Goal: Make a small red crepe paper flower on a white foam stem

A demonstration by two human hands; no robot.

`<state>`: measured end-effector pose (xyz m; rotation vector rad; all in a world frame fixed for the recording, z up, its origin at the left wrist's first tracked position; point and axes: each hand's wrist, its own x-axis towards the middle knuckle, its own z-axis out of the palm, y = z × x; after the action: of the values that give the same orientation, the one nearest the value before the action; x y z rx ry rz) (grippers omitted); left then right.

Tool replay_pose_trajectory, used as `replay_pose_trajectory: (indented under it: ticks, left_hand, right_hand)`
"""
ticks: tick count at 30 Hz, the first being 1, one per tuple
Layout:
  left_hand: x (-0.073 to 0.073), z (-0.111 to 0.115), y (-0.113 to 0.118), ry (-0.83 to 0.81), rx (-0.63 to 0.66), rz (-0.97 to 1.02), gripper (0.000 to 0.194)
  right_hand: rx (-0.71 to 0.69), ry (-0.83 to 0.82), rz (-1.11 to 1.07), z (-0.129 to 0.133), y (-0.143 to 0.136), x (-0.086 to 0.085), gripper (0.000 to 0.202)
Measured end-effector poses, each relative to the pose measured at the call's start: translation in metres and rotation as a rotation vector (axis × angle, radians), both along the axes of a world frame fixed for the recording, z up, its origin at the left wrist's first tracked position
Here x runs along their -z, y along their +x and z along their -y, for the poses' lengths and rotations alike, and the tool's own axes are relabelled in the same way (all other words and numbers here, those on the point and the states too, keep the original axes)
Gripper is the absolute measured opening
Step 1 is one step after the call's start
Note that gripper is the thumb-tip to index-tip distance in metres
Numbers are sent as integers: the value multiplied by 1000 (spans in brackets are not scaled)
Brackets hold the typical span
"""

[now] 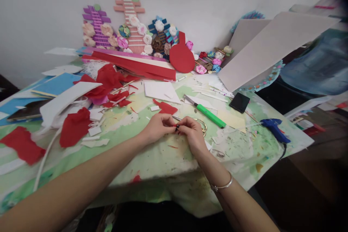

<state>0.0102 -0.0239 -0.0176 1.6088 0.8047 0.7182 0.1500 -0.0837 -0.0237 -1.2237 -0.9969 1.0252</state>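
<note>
My left hand [160, 127] and my right hand [192, 130] meet over the front middle of the table, fingertips pinched together on a small dark and red piece [177, 127]. Its exact shape is too small to tell. Gold-handled scissors [203, 127] lie just behind and beside my right hand, their blades partly covered by it. A red scrap [165, 107] and a small white block [154, 108] rest beyond my fingers. Further right lies a green utility knife [210, 115].
Red crepe paper [75, 127], white scraps and blue sheets [58, 84] crowd the left. A black phone [239, 102] and a blue glue gun [275, 129] lie right. Large boards [277, 47] lean at the back right. Paper-flower crafts [133, 25] and a red cutout [182, 57] stand against the wall.
</note>
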Motion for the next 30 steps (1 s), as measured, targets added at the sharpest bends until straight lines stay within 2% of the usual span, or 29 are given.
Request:
replay_pose_trajectory:
  ticks: [8,13,15,19,22,26,30]
  left_hand:
    - [1,1,2,-7,-8,33,11]
    - [-2,2,0,32,-64,40,13]
    - [-5,2,-2,81,-72,9,13]
    - [-7,1,-5,163,-77,-55,11]
    - [-7,-1,-6,90,-24,-75,12]
    - [-10,-2,-10,-142,73,-61,15]
    - [-15,1,-11,-320,46,-8,14]
  right_hand:
    - [33,39,52,1,0,8,9]
    - [175,208,422,10,-2,8,14]
    - [146,198,387,10,-2,8,17]
    - [-26,93,215,5,2,12,11]
    - [-77,38,147,1,4,14,11]
    - [-85,13,104,-1,4,13,12]
    - [-97,4,78,0,3,10,13]
